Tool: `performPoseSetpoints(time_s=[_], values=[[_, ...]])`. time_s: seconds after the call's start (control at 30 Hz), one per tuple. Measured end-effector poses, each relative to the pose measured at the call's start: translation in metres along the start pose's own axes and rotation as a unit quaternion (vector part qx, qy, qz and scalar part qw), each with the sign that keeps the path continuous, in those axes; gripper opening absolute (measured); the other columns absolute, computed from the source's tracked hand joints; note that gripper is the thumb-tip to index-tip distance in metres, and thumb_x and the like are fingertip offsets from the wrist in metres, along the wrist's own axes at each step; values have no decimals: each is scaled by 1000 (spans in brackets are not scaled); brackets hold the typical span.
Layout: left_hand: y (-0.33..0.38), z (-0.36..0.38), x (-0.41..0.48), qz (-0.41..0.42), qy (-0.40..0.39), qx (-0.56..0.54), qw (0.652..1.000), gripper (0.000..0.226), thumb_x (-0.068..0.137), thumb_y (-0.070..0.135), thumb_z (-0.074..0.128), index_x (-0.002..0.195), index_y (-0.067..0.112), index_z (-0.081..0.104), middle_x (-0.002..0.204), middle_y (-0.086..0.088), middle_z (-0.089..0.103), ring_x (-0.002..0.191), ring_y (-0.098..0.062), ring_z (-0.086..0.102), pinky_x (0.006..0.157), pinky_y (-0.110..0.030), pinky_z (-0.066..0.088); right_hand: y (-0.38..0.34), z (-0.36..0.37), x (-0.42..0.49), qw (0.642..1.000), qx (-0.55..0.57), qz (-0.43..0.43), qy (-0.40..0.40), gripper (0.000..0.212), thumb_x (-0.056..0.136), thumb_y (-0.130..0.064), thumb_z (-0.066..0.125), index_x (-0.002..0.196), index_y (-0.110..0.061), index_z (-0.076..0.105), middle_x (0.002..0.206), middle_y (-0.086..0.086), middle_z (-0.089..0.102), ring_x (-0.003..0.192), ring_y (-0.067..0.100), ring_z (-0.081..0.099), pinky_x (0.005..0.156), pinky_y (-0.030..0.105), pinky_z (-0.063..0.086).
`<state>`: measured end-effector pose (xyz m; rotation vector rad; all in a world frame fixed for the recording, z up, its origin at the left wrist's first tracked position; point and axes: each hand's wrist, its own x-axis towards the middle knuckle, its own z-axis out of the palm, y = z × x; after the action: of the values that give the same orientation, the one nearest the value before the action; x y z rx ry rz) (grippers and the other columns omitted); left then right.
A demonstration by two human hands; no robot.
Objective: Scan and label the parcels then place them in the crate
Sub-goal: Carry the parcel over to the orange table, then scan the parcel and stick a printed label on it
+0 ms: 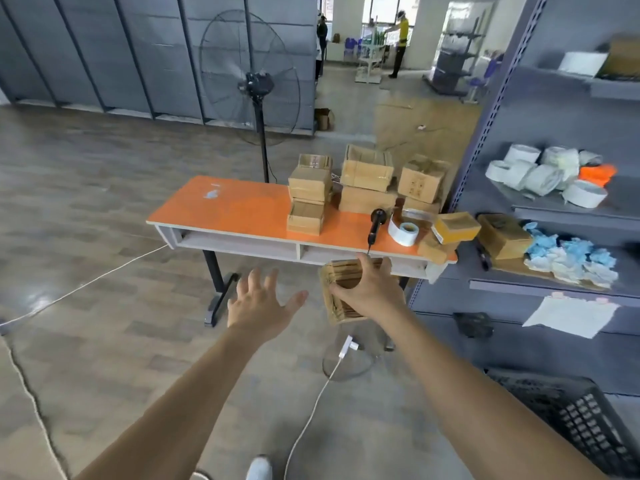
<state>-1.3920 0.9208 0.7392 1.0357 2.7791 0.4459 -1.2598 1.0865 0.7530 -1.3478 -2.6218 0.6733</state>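
**Inspector:** Right hand (pixel 372 289)?
**Checker:** Fingers and thumb curled round a small cardboard parcel (pixel 343 273), held in the air just in front of the orange table (pixel 235 209), below its edge.
**Inspector:** Left hand (pixel 258 306)?
**Checker:** Fingers spread wide, palm down, holding nothing, left of the parcel and apart from it.
**Inspector:** Table?
**Checker:** Stacked boxes (pixel 367 171) on its right half; black scanner (pixel 375 223) upright beside a roll of labels (pixel 403 230) near the front edge.
**Inspector:** Crate?
**Checker:** Black crate (pixel 575 420) on the floor, lower right, well apart from the parcel.
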Motion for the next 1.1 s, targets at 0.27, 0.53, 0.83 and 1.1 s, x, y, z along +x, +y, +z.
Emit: performPoseSetpoints(time_s=[0.27,0.53,0.83,1.1], values=[[6,-3,178,78,-31,-52,995,86,83,79,31,151,30,16,157,1,13,144,-25,11,111,-52,27,-42,-10,142,997,-11,74,9,98,71,-80,59,150,-39,18,148,7,24,126,37,45,98,45,47],[42,24,292,128,-89,-23,988,77,89,64,45,151,28,16,156,-4,15,143,-27,14,107,-49,32,-32,-12,247,993,8,113,17,96,70,-82,57,148,-39,22,150,7,26,127,36,47,99,46,47],[97,65,385,118,-131,4,984,76,86,44,57,149,27,18,152,-3,20,140,-28,21,103,-45,37,18,-13,365,984,128,113,-42,105,70,-80,59,153,-35,14,153,8,24,130,31,46,100,40,47],[159,96,445,-24,-211,-255,943,31,95,12,50,125,8,54,116,-12,58,93,-23,53,81,-36,48,63,-7,443,946,287,115,-94,97,65,-74,65,144,-32,28,134,-3,46,103,11,53,80,24,41]])
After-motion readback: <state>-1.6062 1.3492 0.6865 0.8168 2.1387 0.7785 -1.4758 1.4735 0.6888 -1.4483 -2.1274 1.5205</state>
